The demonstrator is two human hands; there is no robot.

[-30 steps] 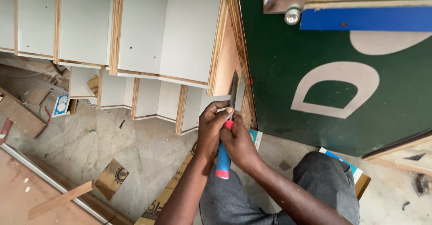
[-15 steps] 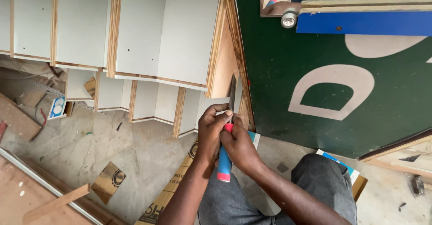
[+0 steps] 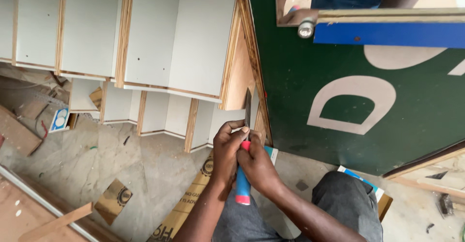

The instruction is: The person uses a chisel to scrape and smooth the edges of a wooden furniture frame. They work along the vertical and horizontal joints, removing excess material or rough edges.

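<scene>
both the left hand (image 3: 227,150) and right hand (image 3: 257,167) wrap tight around a blue-and-red plastic-handled steel chisel (image 3: 244,164), its flat blade against the green painted board (image 3: 339,87).

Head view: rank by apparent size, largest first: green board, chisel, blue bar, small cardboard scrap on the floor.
1. green board, by far the largest.
2. blue bar, though cut off by the frame edge.
3. chisel, held in both hands, close in length to the bar.
4. cardboard scrap, smallest.
</scene>
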